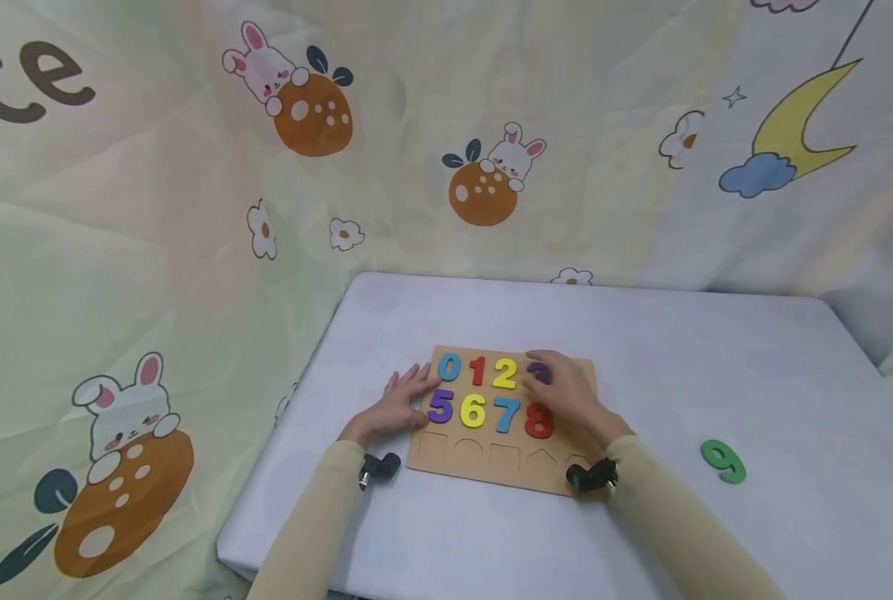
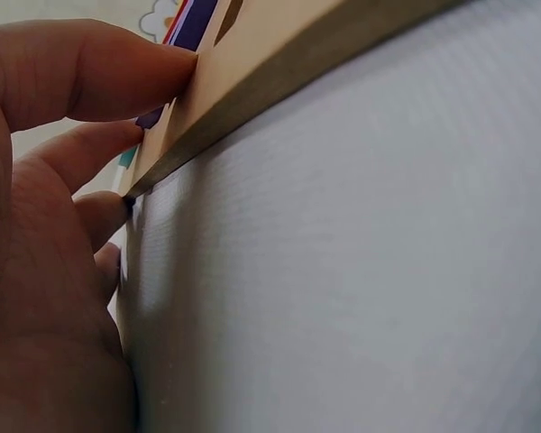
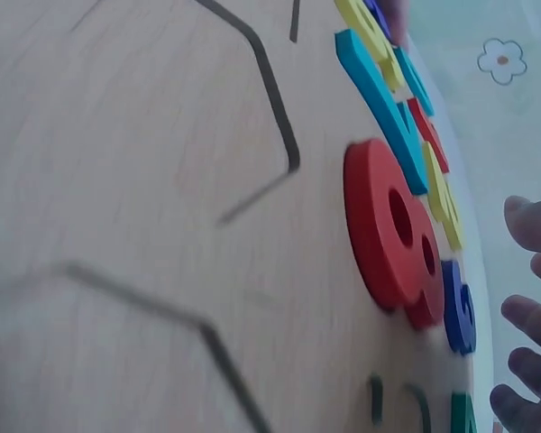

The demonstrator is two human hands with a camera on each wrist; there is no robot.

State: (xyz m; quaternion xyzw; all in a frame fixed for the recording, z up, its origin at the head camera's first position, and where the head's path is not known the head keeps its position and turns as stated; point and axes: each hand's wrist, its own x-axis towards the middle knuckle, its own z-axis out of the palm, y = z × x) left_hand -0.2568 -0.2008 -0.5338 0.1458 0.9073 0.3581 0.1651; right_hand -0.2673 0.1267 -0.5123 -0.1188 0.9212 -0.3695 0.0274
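A pale lilac cloth covers the counter (image 1: 716, 367), and behind it hangs a curtain (image 1: 191, 208) printed with rabbits, oranges, a moon and small flowers.

The left hand (image 1: 397, 406) lies at the left edge of the wooden puzzle board (image 1: 446, 457). Its fingers are stretched out and nearly straight, the tips resting against the board's edge beside the purple 5 (image 1: 441, 406); the left wrist view shows the fingertips (image 2: 176, 68) pressed to the side of the board, holding nothing.

The right hand (image 1: 569, 393) rests on top of the board at its upper right, fingers loosely spread and laid over the purple 3 (image 1: 539, 372), which is mostly hidden beneath them. Whether the fingers pinch that piece or only rest on it cannot be told. In the right wrist view the fingertips (image 3: 534, 221) hover just beyond the numbers.

Around the hands, the board's top row holds a blue 0 (image 1: 449, 367), a red 1 (image 1: 478, 371) and a yellow 2 (image 1: 504, 373). The row below continues with a yellow 6 (image 1: 473, 410), a blue 7 (image 1: 507, 413) and a red 8 (image 1: 539, 421). Along the near edge are outlined shape recesses (image 1: 504, 457).

A green 9 (image 1: 724, 461) lies on the cloth well apart, to the right of the board.
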